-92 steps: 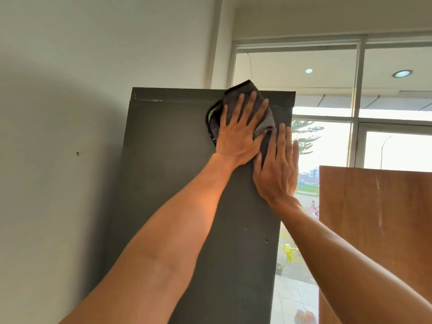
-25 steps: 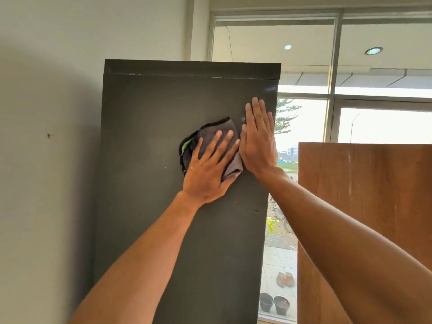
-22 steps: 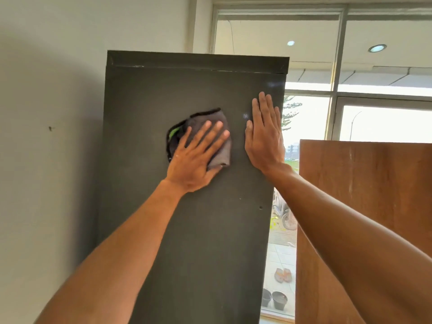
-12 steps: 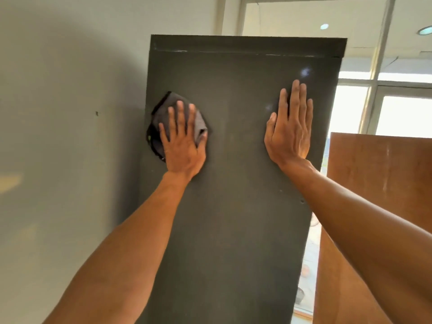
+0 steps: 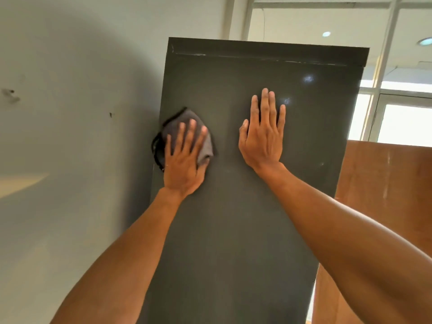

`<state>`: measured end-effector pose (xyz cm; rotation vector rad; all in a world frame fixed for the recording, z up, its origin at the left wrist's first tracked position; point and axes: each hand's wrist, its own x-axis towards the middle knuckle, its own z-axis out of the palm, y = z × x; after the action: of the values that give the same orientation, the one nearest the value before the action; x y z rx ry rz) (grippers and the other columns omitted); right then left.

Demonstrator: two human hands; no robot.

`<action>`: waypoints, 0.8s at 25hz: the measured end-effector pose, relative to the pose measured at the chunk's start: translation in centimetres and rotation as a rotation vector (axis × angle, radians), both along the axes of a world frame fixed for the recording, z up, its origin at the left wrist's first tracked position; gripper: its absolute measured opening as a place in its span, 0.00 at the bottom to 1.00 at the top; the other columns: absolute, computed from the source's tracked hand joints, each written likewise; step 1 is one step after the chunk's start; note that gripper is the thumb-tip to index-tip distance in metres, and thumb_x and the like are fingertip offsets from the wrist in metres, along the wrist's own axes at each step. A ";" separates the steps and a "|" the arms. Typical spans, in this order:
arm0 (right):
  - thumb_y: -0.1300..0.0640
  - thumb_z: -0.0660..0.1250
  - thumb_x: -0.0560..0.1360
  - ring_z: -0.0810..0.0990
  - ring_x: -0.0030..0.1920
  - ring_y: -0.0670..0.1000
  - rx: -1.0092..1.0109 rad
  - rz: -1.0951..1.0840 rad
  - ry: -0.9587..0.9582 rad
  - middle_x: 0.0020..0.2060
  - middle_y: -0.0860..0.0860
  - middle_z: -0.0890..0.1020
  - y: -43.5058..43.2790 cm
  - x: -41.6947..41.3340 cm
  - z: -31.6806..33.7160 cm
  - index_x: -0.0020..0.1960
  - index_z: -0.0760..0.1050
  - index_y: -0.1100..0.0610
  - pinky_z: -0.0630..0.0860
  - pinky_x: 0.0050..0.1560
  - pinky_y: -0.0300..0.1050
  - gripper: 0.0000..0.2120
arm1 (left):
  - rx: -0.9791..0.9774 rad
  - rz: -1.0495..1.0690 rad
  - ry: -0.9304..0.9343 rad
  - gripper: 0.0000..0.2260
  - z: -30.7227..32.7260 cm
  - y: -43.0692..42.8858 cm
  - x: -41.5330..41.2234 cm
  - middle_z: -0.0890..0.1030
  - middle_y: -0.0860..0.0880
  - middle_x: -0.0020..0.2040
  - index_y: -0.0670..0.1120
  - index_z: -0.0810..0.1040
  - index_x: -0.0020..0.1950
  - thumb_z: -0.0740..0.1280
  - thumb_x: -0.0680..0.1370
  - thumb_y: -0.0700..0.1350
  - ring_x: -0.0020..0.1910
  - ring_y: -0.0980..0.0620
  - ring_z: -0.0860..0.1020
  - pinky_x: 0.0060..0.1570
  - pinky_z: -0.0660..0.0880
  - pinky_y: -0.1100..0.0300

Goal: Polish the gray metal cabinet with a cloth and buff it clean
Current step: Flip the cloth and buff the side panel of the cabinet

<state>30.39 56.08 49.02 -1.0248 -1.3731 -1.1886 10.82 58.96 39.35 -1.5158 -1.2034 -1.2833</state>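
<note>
Left hand (image 5: 184,164), fingers spread flat, presses the folded gray cloth with dark trim (image 5: 175,120) against the tall gray metal cabinet (image 5: 233,230). In the last second it swept from the panel's right-centre to its left edge. Right hand (image 5: 261,139) stays flat mid-panel, fingers together, bracing. Upper band looks covered, so the lower panel is likely next.

Gray metal cabinet (image 5: 245,230): I'm treating its upright flat panel as the carrying surface. Cloth (image 5: 181,116) lies flat at the panel's 9 o'clock edge under my left hand (image 5: 184,164), fingers (image 5: 190,136) straight. Right hand (image 5: 263,139) lies flat on bare panel near centre, beside the cloth, apart from it. Glare spots (image 5: 308,78) at 1 o'clock.
</note>
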 end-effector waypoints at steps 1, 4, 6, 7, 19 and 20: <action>0.54 0.55 0.81 0.55 0.81 0.59 -0.006 -0.006 0.011 0.80 0.61 0.59 0.0 -0.2 -0.1 0.80 0.61 0.62 0.52 0.80 0.62 0.28 | -0.005 -0.002 0.154 0.33 -0.9 -0.1 -0.7 0.49 0.48 0.85 0.54 0.49 0.85 0.58 0.82 0.57 0.84 0.44 0.49 0.79 0.50 0.39; 0.54 0.55 0.81 0.55 0.81 0.59 -0.013 -0.005 0.066 0.80 0.61 0.59 -0.1 -1.5 -0.4 0.80 0.61 0.62 0.51 0.80 0.62 0.28 | 0.015 0.022 0.158 0.32 0.8 0.3 -3.9 0.52 0.48 0.85 0.54 0.50 0.84 0.57 0.82 0.56 0.84 0.46 0.49 0.79 0.50 0.40; 0.54 0.55 0.81 0.55 0.81 0.60 -0.020 0.008 0.069 0.80 0.61 0.58 0.0 -1.7 -0.4 0.80 0.60 0.62 0.50 0.80 0.61 0.28 | -0.042 -0.014 -0.180 0.30 2.0 0.5 -3.6 0.49 0.49 0.85 0.55 0.48 0.84 0.54 0.84 0.56 0.84 0.47 0.47 0.80 0.47 0.42; 0.53 0.55 0.81 0.55 0.81 0.60 -0.030 0.016 0.053 0.80 0.61 0.58 0.1 -1.5 -0.6 0.80 0.61 0.61 0.50 0.80 0.61 0.28 | -0.070 -0.025 -0.299 0.29 1.5 0.4 -2.6 0.48 0.49 0.85 0.55 0.47 0.84 0.53 0.85 0.56 0.84 0.46 0.47 0.80 0.46 0.42; 0.58 0.58 0.80 0.55 0.81 0.61 -0.185 0.102 -0.302 0.80 0.62 0.59 -1.3 2.9 -2.6 0.78 0.66 0.59 0.52 0.80 0.59 0.26 | -0.130 -0.016 -0.408 0.30 -6.4 -2.0 8.3 0.49 0.45 0.85 0.51 0.50 0.85 0.46 0.85 0.62 0.83 0.42 0.47 0.78 0.51 0.34; 0.59 0.57 0.80 0.55 0.81 0.61 -0.190 0.121 -0.329 0.79 0.63 0.60 -1.5 3.6 -2.4 0.77 0.67 0.60 0.53 0.80 0.58 0.25 | -0.131 -0.009 -0.365 0.31 -6.3 -2.2 9.6 0.49 0.45 0.85 0.50 0.50 0.85 0.45 0.84 0.63 0.83 0.42 0.47 0.78 0.50 0.35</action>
<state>33.97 54.59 46.58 -0.8869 -1.8081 -1.1890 20.44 56.72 33.02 -1.4165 -1.5382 -1.5595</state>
